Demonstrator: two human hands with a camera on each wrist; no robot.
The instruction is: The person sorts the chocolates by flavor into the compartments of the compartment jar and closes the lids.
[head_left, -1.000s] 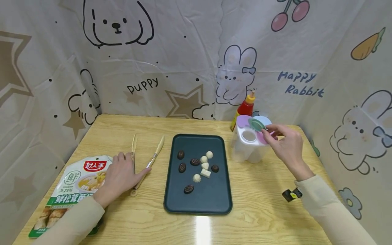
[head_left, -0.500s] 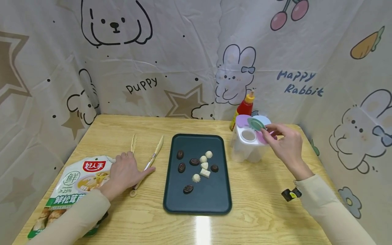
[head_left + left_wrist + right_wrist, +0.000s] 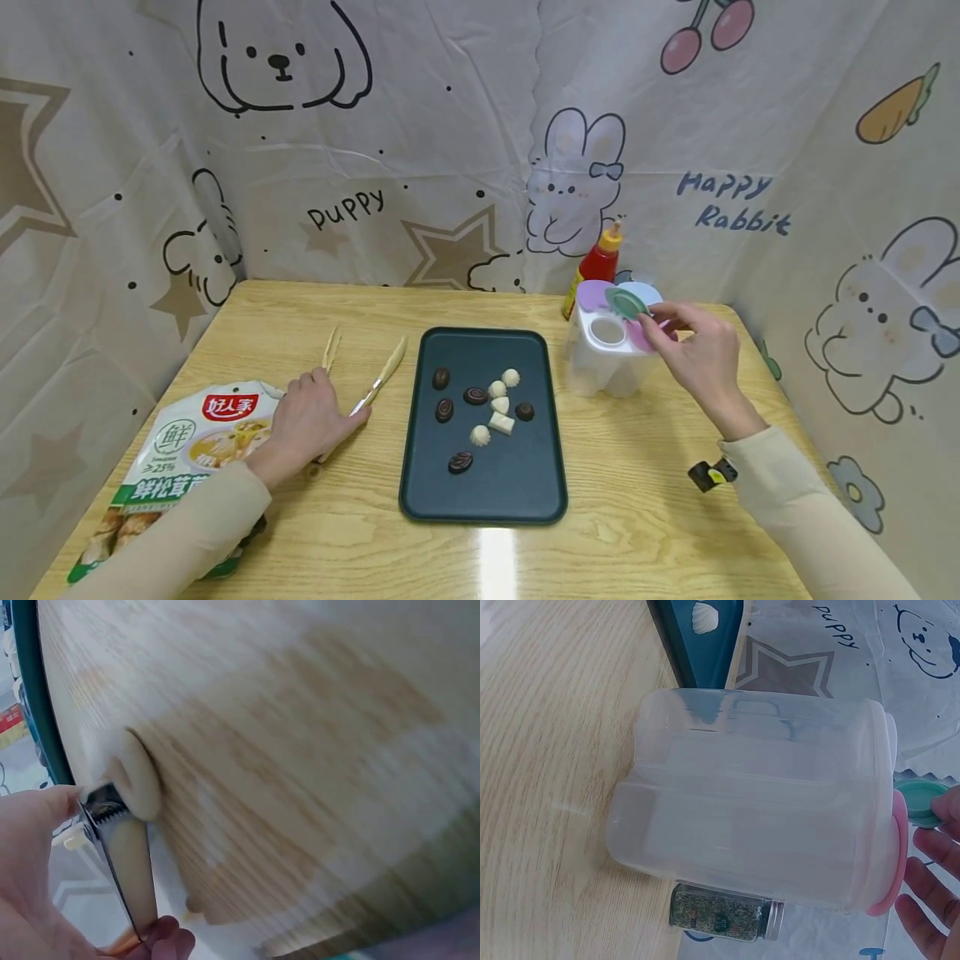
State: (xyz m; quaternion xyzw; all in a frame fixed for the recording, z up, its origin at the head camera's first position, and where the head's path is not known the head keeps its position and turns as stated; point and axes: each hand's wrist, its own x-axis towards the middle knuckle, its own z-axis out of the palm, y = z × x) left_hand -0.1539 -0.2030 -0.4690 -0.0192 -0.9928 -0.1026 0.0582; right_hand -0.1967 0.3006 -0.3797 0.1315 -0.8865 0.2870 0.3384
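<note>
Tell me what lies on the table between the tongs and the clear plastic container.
In the head view, the dark green tray lies between the tongs and the container, holding dark and white candies.

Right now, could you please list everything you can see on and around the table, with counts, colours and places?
table: one, light wood, under everything
tray: one, dark green, table centre
dark sweets: five, brown, on the tray
pale sweets: five, cream, on the tray
tongs: one pair, cream, left of the tray
food bag: one, white and green, front left
clear container: one, pastel lids, right of the tray
green cap: one, lifted above the container
sauce bottle: one, red, behind the container
spice jar: one, behind the container
left hand: grips the tongs
right hand: pinches the green cap
</note>
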